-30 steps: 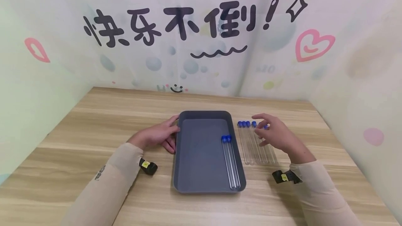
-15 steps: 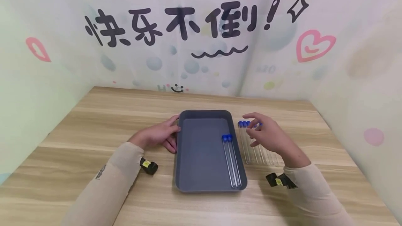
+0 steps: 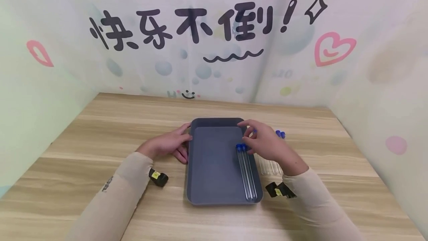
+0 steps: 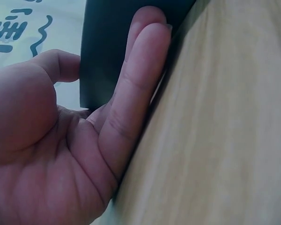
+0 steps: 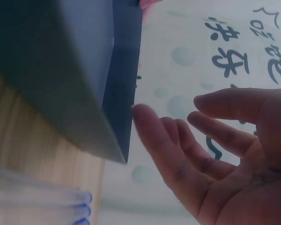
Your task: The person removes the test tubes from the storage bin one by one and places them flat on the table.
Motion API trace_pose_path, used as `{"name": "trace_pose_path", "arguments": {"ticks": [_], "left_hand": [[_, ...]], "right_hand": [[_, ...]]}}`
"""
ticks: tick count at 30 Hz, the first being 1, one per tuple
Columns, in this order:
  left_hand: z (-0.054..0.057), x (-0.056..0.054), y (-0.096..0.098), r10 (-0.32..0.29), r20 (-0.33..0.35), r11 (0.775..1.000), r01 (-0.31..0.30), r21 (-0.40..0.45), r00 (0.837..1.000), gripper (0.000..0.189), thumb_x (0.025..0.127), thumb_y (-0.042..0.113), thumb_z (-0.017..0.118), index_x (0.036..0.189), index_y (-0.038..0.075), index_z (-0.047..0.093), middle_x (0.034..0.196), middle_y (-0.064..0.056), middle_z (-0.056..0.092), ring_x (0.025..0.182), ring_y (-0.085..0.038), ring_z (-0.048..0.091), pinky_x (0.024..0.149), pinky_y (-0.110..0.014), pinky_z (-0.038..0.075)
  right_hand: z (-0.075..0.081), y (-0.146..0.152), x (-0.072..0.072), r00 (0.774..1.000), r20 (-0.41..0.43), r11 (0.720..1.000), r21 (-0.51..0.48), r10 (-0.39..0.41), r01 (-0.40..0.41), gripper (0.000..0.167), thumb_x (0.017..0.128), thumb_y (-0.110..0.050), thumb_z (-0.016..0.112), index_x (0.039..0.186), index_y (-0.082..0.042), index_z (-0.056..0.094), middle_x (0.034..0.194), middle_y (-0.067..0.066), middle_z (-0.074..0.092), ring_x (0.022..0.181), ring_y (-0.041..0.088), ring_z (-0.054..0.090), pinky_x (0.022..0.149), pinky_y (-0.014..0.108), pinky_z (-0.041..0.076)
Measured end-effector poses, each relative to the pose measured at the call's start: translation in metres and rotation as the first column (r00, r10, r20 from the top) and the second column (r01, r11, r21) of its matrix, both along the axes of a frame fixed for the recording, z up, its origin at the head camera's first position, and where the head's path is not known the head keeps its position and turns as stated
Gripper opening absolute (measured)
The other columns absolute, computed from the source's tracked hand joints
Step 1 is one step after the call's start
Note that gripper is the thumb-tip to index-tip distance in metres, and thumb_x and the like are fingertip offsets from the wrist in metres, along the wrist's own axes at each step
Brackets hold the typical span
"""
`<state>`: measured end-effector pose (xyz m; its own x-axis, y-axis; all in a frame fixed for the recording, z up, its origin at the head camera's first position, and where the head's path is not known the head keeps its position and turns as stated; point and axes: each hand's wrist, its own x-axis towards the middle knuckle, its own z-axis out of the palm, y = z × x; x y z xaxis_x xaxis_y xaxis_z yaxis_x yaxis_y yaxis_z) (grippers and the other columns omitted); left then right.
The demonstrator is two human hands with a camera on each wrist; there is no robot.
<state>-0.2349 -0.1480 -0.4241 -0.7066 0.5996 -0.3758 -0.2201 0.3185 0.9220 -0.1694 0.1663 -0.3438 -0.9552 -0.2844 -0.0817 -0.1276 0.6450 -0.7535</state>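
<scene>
Two blue-capped test tubes (image 3: 246,174) lay at four o'clock in the grey tray (image 3: 212,163), which the left hand (image 3: 167,145), straight fingers against ten o'clock, seemingly steadied, while the right hand (image 3: 265,142) hung at two, empty fingers apart.

The left hand (image 4: 68,136) fills the view toward 8 o'clock, palm showing. Its straight fingers (image 4: 133,84) point to 1 o'clock along the dark tray (image 4: 105,42) at 12; the thumb (image 4: 63,65) meets the tray's edge. Wood-grain bench (image 4: 220,122) lies at 3, pale lettered backdrop (image 4: 63,35) at 10.
</scene>
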Motion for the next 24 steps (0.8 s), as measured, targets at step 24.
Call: {"name": "trace_pose_path", "arguments": {"ticks": [24], "left_hand": [[-0.002,0.001,0.001,0.016,-0.004,1.000,-0.016,0.006,1.000,0.063,0.107,0.023,0.035,0.159,0.042,0.004,0.112,-0.023,0.063,0.071,-0.029,0.073,0.068,-0.046,0.064]], "right_hand": [[-0.004,-0.031,-0.015,0.980,0.186,0.972,0.206,0.071,-0.110,0.042,0.105,-0.015,0.043,0.147,-0.013,0.047,0.081,0.008,0.057,0.047,0.013,0.041,0.053,0.032,0.054]]}}
